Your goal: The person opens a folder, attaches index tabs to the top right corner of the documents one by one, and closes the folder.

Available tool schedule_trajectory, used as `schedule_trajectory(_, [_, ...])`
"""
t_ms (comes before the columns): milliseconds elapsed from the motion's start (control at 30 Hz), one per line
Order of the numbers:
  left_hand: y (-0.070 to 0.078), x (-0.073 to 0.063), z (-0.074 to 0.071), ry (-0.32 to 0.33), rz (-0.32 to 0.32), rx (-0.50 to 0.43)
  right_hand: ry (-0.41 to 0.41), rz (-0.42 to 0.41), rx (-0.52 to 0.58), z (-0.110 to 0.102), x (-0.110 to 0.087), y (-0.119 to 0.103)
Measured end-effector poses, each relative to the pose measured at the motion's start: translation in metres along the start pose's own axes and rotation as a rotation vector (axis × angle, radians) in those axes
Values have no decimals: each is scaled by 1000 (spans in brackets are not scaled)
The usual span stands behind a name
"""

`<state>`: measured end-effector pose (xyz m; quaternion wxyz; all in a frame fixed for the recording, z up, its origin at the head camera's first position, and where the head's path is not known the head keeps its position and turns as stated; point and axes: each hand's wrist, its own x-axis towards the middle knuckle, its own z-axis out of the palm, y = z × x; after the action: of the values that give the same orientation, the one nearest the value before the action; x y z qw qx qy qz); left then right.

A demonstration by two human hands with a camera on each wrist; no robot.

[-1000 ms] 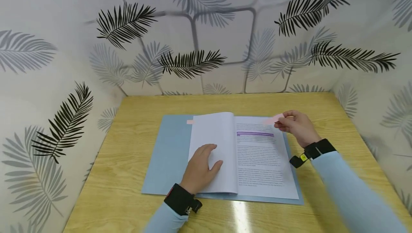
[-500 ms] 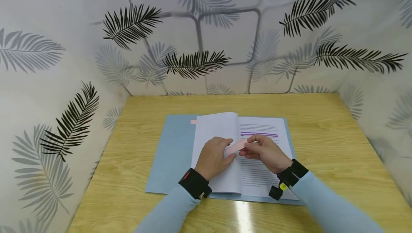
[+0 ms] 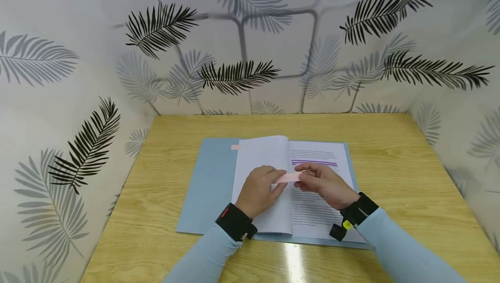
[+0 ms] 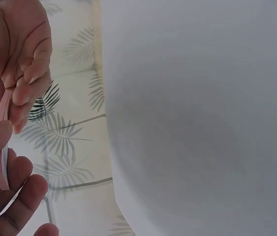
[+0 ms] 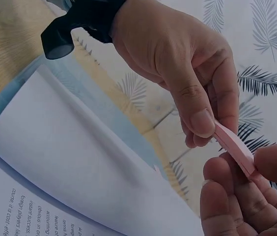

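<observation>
The step looks like teasing apart a slim pale-pink paper pad (image 3: 288, 177). The person's left hand (image 3: 258, 191) pinches one end, the right hand (image 3: 325, 185) the other, thumbs and fingers clamped on it; it bridges both sets of fingertips, over the open white printed booklet (image 3: 269, 220). Next likely calls for steadying one end, peeling the other.

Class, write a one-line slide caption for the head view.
The left hand and right hand pinch a pink strip over an open document.
</observation>
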<state>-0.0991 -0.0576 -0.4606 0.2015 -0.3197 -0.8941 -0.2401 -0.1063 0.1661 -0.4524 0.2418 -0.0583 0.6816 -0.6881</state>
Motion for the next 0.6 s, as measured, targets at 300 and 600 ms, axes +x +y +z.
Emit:
schedule_trajectory(300, [1, 2, 0, -20, -5, -34, 32, -28, -19, -1, -2, -1])
schedule_trajectory(600, [2, 3, -2, 2, 13, -46, 51, -33, -26, 1, -1, -2])
